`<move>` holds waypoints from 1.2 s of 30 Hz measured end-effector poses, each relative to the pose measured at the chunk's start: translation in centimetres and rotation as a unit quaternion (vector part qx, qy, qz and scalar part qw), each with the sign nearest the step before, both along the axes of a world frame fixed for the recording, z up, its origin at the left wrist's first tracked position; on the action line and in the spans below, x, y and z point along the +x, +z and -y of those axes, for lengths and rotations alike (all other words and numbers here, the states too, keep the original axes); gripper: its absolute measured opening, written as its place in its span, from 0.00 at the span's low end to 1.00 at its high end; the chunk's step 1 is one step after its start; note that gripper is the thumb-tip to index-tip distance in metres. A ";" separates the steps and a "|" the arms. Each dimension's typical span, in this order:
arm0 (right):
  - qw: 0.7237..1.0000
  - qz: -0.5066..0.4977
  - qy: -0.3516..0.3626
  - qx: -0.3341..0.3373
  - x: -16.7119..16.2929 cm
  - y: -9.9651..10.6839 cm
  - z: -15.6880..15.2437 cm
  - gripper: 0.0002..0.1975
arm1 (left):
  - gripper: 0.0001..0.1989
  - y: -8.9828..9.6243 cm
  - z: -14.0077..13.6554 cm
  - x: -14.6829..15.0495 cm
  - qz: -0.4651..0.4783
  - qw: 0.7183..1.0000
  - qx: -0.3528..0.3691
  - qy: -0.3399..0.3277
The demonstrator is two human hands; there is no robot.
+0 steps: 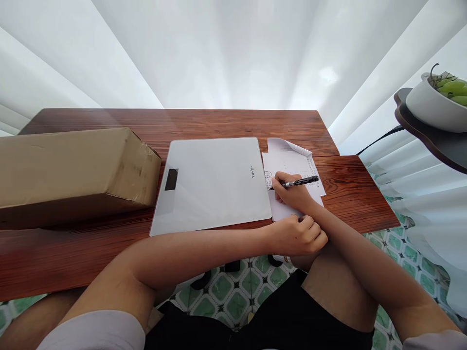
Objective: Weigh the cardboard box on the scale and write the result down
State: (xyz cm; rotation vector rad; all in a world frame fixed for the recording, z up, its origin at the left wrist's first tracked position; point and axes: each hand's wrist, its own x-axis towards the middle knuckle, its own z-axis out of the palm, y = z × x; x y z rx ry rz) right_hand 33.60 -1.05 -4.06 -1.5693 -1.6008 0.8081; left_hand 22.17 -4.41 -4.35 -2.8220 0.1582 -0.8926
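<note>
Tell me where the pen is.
In the head view, right of centre: the pen is in the grip of the right hand, over the papers beside the white panel.

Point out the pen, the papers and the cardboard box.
Pen (pixel 302 182): head view, on the dark barrel.
Papers (pixel 290 163): head view, on the upper sheet, below its curled edge.
Cardboard box (pixel 60 170): head view, on its broad face.

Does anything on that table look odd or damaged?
Slightly: the paper curls over at its far edge instead of lying flat, and the cardboard box looks worn, with dark smudges on the end facing the white panel.
</note>
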 end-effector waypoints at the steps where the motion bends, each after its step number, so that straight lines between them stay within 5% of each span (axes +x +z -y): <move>1: 1.000 0.001 0.000 -0.001 0.0 0.0 0.0 0.16 | 0.07 0.0 0.0 0.0 -0.002 1.000 0.000 0.000; 29: 1.000 -0.002 -0.001 -0.003 0.0 -0.1 -0.1 0.15 | 0.08 0.2 0.0 -0.1 -0.032 0.999 -0.006 -0.002; 36: 0.990 0.047 -0.087 0.102 0.6 0.7 0.6 0.16 | 0.08 -0.4 0.0 0.1 0.011 1.000 -0.004 -0.004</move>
